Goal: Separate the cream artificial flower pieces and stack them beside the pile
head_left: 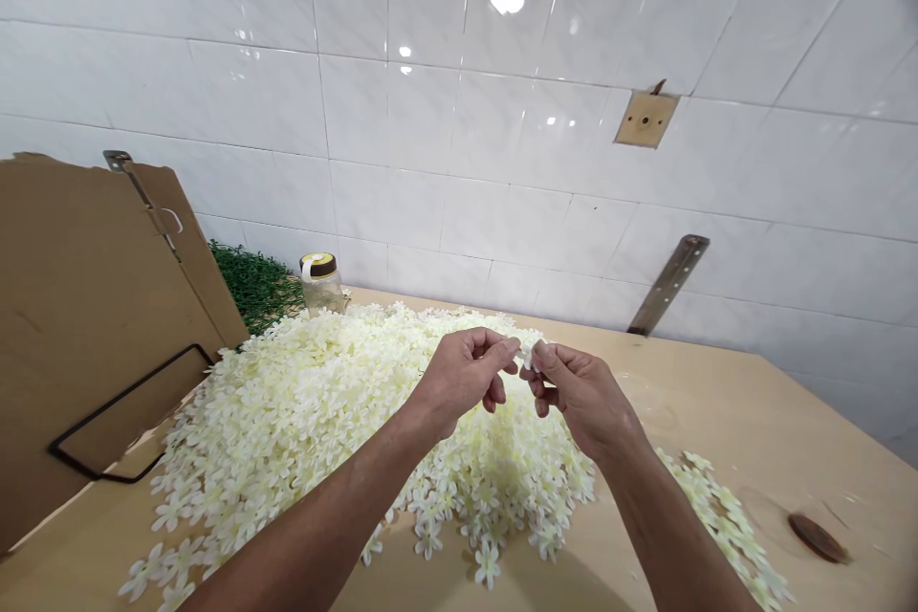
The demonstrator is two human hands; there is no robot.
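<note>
I see 2 hands raised above a heap of cream fabric flowers [322, 402] on a wooden table [753, 421]. My left hand [463, 373] and right hand [580, 392] both pinch 1 small white flower [529, 356] at the fingertips. I judge a light grip and a slow pull would suit it best.

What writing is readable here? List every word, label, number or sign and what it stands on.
None: no text can be read anywhere.
Clear glass jar with brown-and-yellow lid: white tab on it, too small to tell if printed.
Brown cardboard sheet, square wooden wall plate: blank.
Small white flower piece pinched between left hand and right hand: no marking.
</note>
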